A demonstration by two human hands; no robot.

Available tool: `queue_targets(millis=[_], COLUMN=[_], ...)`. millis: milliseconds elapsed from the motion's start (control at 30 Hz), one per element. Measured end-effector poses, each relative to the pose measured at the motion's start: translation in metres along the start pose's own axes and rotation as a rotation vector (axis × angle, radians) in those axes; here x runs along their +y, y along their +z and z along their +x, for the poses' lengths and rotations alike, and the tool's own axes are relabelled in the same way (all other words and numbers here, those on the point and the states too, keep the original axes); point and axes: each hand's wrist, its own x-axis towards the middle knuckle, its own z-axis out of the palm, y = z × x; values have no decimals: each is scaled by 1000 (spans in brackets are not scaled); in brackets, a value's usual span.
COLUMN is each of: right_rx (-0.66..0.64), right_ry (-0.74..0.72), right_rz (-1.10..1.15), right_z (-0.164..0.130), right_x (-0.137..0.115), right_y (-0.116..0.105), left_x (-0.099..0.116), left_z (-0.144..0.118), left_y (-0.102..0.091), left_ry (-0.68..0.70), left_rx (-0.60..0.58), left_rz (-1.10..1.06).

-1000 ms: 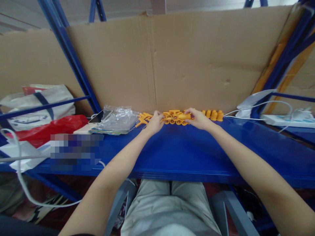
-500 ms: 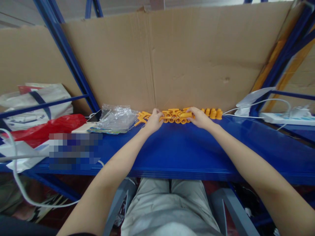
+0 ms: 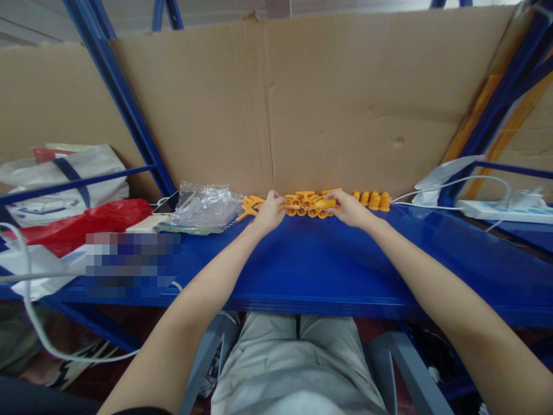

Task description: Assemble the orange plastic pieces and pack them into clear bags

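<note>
Against the cardboard at the back of the blue shelf, my left hand is closed, fingertips pinched around a thin orange piece whose kind I cannot make out. My right hand grips an orange plastic cylinder, which lies sideways and points toward the left hand. Between and behind the hands stand several hollow orange cups, open ends facing me. Orange Y-shaped plastic pieces lie left of my left hand, with a thin metal chain beside them. Right of my right hand is a row of orange caps.
Clear plastic bags lie on the left, near a phone and a red plastic bag. A white power strip with cables sits at right. Tall cardboard and blue posts bound the shelf.
Both hands stay nearly in place. The orange cylinder in my right hand has shifted very slightly; the view has moved a little.
</note>
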Motion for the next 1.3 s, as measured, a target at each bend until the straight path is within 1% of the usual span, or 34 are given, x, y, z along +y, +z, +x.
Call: queue_targets(millis=[133, 367, 500, 600, 700, 800, 900, 967, 1100, 1233, 1300], right_rx=[-16, 20, 26, 14, 2, 8, 15, 24, 27, 20, 20], right_ry=[3, 35, 25, 8, -6, -32, -48, -47, -44, -40, -41], right_rz=[6, -38, -37, -32, -28, -21, -22, -21, 5, 38, 47], right_z=[0, -1, -2, -2, -1, -1, 0, 0, 0, -1, -1], right_x=[0, 1, 3, -1, -7, -12, -12, -11, -8, -7, -6], right_y=[1, 1, 2, 4, 7, 9, 9, 9, 7, 7, 7], left_x=[0, -2, -2, 1, 5, 10, 14, 16, 16, 17, 17], left_z=[0, 1, 1, 0, 0, -1, -1, -1, 1, 1, 0], left_y=[-1, 0, 0, -1, -1, 0, 1, 1, 1, 1, 0], left_ry=[-26, 14, 3, 0, 28, 86, 135, 144, 87, -43, -68], left_rx=[-4, 18, 12, 4, -1, -6, -17, -26, -57, -150, -180], left_rz=[7, 3, 17, 16, 5, -21, -57, -77, -125, -271, -305])
